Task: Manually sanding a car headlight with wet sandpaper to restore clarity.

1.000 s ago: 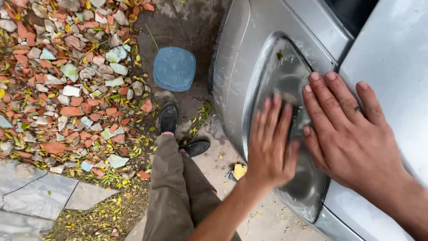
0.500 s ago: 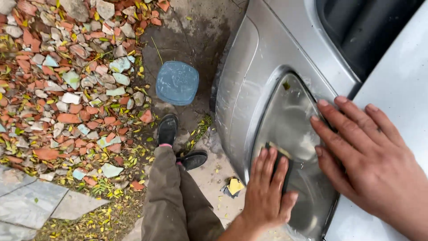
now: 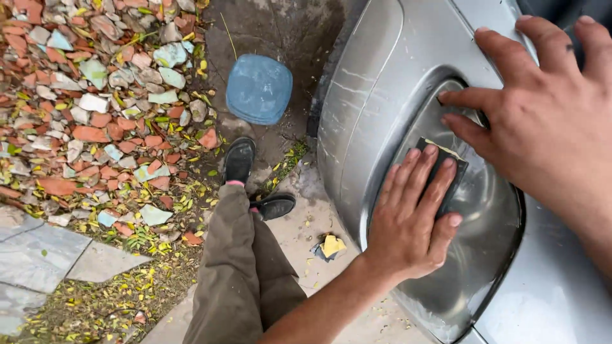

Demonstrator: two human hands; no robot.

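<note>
My left hand [image 3: 414, 213] lies flat, fingers together, pressing a dark sheet of sandpaper [image 3: 451, 171] against the dull, scuffed headlight lens [image 3: 484, 216] of a silver car [image 3: 370, 95]. The sheet's far edge sticks out past my fingertips. My right hand [image 3: 542, 108] comes in from the right with its fingers spread. Its fingertips rest on the upper rim of the headlight, and it holds nothing.
A round blue container [image 3: 258, 89] stands on the dirt beside the car's front. Broken bricks and tiles [image 3: 95, 114] cover the ground on the left, above grey paving slabs [image 3: 38, 255]. My legs and black shoes [image 3: 241, 159] stand below it. A yellow-backed scrap [image 3: 331, 245] lies on the concrete.
My left hand has slid up the headlight with the sandpaper under it. My right hand has shifted up and to the right, towards the lens's upper rim.
</note>
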